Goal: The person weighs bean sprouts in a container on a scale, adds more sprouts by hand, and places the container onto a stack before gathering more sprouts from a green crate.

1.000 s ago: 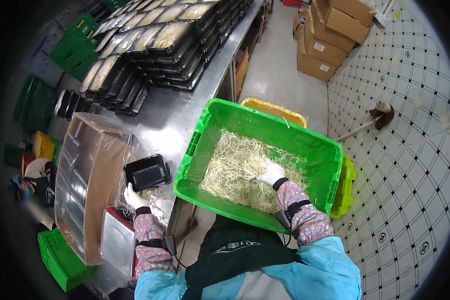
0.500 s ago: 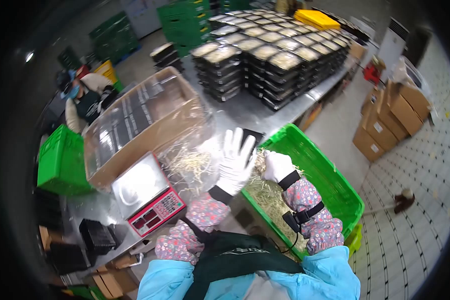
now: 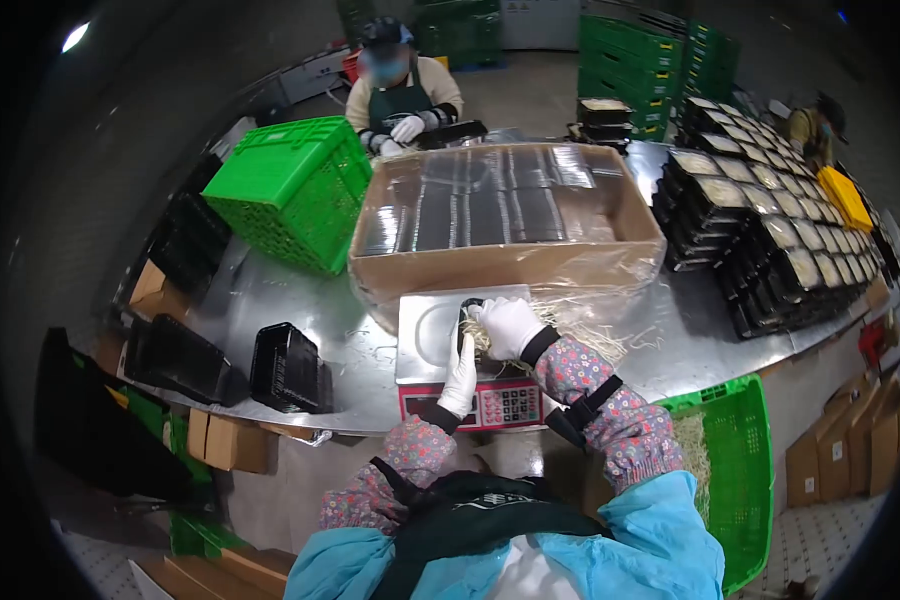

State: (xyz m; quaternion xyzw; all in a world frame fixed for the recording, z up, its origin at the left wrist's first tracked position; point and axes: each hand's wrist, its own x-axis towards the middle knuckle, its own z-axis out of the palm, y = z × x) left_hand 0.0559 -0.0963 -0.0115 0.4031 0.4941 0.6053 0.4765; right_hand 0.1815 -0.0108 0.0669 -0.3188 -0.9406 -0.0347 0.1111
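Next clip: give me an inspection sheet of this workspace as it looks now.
Surface: shiny metal table.
Handled things: dark tray, mostly hidden, on or above the scale; contact unclear.
Clutter: pale strands scattered right of the scale.
Hands: left hand and right hand, both gloved, at the tray; grip unclear.
Cables: nothing clearly seen.
Surroundings: carton behind scale; green crate left; tray stacks right; co-worker beyond carton.
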